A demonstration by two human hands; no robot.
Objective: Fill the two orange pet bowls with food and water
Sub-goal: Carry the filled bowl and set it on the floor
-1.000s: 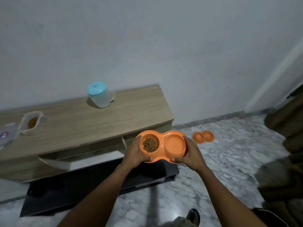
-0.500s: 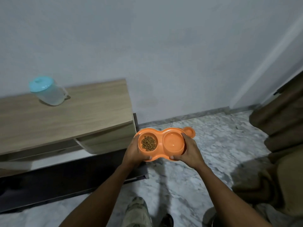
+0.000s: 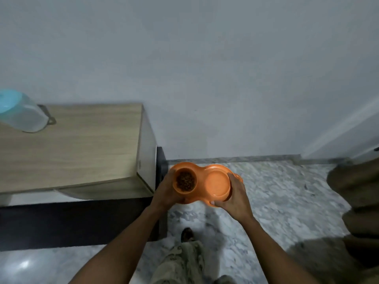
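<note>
Both hands are clamped on an orange double pet bowl point(image 3: 202, 182), carried in the air over the marble floor point(image 3: 276, 201), just right of the wooden cabinet point(image 3: 82, 144). The left hand point(image 3: 167, 193) wraps the left end and the right hand point(image 3: 235, 198) grips the right end, thumb on the near rim, so the hands sit apart with the bowl between them. The left cup holds brown kibble point(image 3: 185, 180); the right cup looks glossy, but I honestly can't tell if there's water in it. A sliver of something orange peeks out behind the bowl's far right edge, too hidden to call. Over on the far left of the cabinet top stands a clear pitcher point(image 3: 22, 114) with a light blue lid. Camo trousers point(image 3: 182, 263) and a shoe show below, and brown fabric point(image 3: 361, 197) hangs on the right.
</note>
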